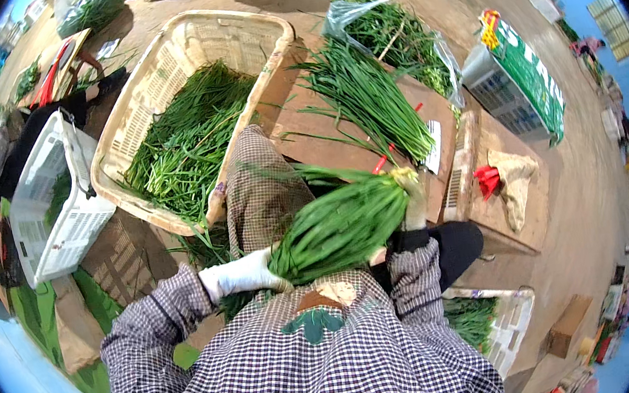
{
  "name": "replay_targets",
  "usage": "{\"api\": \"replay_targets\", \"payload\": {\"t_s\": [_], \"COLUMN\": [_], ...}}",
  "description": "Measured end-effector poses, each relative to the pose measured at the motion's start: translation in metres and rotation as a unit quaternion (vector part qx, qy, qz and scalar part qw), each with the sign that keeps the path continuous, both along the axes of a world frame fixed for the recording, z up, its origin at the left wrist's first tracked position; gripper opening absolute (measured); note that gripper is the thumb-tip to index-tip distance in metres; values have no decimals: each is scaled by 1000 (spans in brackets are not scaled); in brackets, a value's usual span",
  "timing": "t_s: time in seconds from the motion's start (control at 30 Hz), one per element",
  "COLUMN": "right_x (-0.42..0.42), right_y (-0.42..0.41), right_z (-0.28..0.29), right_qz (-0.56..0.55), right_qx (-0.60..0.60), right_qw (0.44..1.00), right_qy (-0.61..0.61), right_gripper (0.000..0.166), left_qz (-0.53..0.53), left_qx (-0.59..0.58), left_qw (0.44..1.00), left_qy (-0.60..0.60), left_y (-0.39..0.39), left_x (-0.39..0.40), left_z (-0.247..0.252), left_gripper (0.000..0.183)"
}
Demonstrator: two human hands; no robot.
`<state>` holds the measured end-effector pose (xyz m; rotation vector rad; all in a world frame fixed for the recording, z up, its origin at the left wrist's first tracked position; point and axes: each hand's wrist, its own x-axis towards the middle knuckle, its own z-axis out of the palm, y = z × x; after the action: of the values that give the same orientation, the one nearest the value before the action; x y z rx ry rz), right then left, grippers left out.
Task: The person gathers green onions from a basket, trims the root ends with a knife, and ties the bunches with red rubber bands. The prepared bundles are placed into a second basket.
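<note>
A thick bunch of long green leafy vegetables, like garlic chives (pixel 341 222), lies across my lap between my hands. My left hand (pixel 247 275), in a white glove, grips its leafy end. Around the pale root end is my right hand (pixel 414 199), also gloved and partly hidden by the stalks. Beyond the bunch, a second bundle of chives (pixel 373 95) rests on a brown board (pixel 304 109), beside red ties (pixel 385 158) and a white paper with writing (pixel 433 149).
A large cream plastic crate (pixel 101 158) of loose greens stands ahead; a white crate (pixel 65 227) is beside it. Behind the board sits an open plastic bag of greens (pixel 388 28). A small wooden stand (pixel 523 171) with a cloth is on the right. Another person sits at far left.
</note>
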<state>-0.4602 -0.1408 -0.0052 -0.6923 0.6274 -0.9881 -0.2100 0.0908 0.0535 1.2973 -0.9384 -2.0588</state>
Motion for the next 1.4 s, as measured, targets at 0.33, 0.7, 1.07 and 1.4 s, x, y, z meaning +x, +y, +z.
{"api": "replay_targets", "payload": {"t_s": [0.33,0.7,1.07,1.4], "right_x": [65,164,158,65], "right_y": [5,65,7,15], "right_z": [31,18,49,18], "right_qz": [-14,180,-167,-111], "right_qx": [-488,-697,-544,-463], "right_qw": [771,627,779,806], "right_qy": [409,297,261,351], "right_gripper": [92,77,43,110], "left_qz": [-6,-42,316,280], "left_qx": [101,-143,-271,-285], "left_qw": [987,919,889,901], "left_qy": [-125,-364,-192,-171], "left_y": [-58,-71,-118,-215], "left_x": [122,57,27,47], "left_z": [-14,61,9,9], "left_gripper": [87,48,38,42]}}
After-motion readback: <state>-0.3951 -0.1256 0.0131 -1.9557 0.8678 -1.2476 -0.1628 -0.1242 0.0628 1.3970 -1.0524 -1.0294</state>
